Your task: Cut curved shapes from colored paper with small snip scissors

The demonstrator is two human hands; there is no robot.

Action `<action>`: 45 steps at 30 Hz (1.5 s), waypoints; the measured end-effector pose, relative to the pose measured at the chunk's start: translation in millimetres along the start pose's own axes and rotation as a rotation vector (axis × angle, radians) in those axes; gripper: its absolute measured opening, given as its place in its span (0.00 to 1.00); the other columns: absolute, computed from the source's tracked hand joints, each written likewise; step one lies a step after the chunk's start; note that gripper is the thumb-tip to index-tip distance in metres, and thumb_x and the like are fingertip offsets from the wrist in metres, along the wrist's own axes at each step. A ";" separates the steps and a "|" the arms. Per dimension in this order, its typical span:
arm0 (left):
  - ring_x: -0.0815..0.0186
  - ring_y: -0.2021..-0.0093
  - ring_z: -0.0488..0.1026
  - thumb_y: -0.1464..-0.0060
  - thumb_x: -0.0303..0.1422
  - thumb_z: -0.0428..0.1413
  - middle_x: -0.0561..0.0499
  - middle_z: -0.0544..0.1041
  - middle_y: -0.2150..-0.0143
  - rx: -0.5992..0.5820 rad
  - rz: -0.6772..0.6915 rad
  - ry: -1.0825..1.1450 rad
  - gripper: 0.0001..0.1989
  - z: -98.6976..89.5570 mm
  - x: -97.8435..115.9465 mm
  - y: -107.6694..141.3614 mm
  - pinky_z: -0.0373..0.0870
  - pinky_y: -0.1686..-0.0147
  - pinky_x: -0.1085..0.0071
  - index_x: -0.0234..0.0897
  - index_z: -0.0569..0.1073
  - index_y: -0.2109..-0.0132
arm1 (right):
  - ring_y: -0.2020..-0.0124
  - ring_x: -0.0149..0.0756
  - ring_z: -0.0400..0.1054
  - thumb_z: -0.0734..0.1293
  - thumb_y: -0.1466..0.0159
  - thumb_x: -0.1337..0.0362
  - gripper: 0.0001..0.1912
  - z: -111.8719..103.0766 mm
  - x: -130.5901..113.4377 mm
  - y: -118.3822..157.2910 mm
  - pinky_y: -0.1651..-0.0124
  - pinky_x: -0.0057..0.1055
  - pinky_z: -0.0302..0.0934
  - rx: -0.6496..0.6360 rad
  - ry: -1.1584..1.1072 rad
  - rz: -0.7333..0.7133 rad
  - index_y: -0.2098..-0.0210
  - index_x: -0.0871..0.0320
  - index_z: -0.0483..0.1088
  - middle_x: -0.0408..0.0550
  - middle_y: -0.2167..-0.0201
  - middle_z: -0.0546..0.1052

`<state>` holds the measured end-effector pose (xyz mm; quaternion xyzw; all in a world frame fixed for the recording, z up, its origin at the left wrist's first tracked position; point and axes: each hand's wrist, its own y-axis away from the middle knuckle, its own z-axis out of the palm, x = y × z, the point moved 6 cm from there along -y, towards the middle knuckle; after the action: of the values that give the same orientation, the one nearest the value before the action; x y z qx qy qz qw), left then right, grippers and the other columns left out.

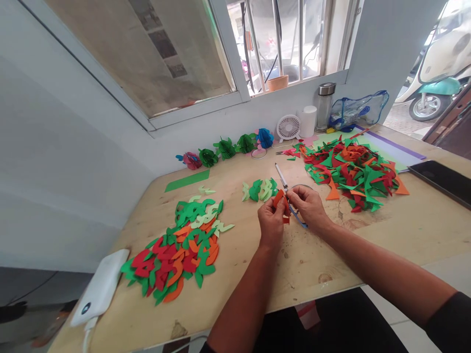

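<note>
An orange paper piece (279, 198), with some red paper showing below it, is pinched in my left hand (271, 220). My right hand (308, 206) meets it from the right, thumb and forefinger closed at the paper's edge. Under and between my hands lies a slim blue object (299, 219), partly covered, whose kind I cannot make out. Just beyond my fingers a white pen (281, 175) rests on the table. Folded green paper pieces (259, 190) stand in a short row behind my left hand.
Cut paper shapes (184, 245) are heaped on the left, and red, green and orange scraps (355, 171) on the right. Paper flowers (225, 148), a small fan (289, 127) and a bottle (324, 107) line the wall. A phone (443, 181) and a white power bank (101, 287) lie at the sides.
</note>
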<state>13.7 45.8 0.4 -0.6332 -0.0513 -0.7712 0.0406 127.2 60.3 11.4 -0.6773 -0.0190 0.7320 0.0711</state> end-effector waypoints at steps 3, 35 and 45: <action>0.75 0.81 0.64 0.56 0.45 0.60 0.53 0.69 0.80 0.022 0.001 -0.006 0.17 -2.5 -0.8 -2.5 0.64 0.83 0.79 0.32 0.72 0.73 | 0.83 0.26 0.57 0.65 0.43 0.50 0.18 4.7 1.2 -0.3 0.79 0.25 0.50 -0.055 -0.049 0.033 0.78 0.57 0.64 0.38 0.85 0.65; 0.74 0.81 0.64 0.55 0.40 0.58 0.54 0.68 0.82 0.030 0.027 -0.159 0.13 -5.7 -2.3 -5.6 0.62 0.83 0.80 0.33 0.70 0.75 | 0.66 0.36 0.66 0.60 0.38 0.68 0.05 -6.7 -34.7 3.1 0.62 0.31 0.59 -0.061 0.800 -0.669 0.67 0.55 0.67 0.48 0.68 0.72; 0.73 0.82 0.64 0.57 0.41 0.59 0.54 0.68 0.82 0.037 0.010 -0.125 0.14 -5.0 -0.2 -4.5 0.61 0.84 0.80 0.33 0.71 0.76 | 0.66 0.37 0.66 0.60 0.39 0.69 0.06 -6.6 -36.7 4.4 0.62 0.32 0.59 -0.033 0.803 -0.668 0.65 0.55 0.67 0.48 0.68 0.73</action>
<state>8.4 49.7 -0.9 -0.6795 -0.0650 -0.7289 0.0530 136.1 50.7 46.6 -0.8628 -0.2168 0.3516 0.2916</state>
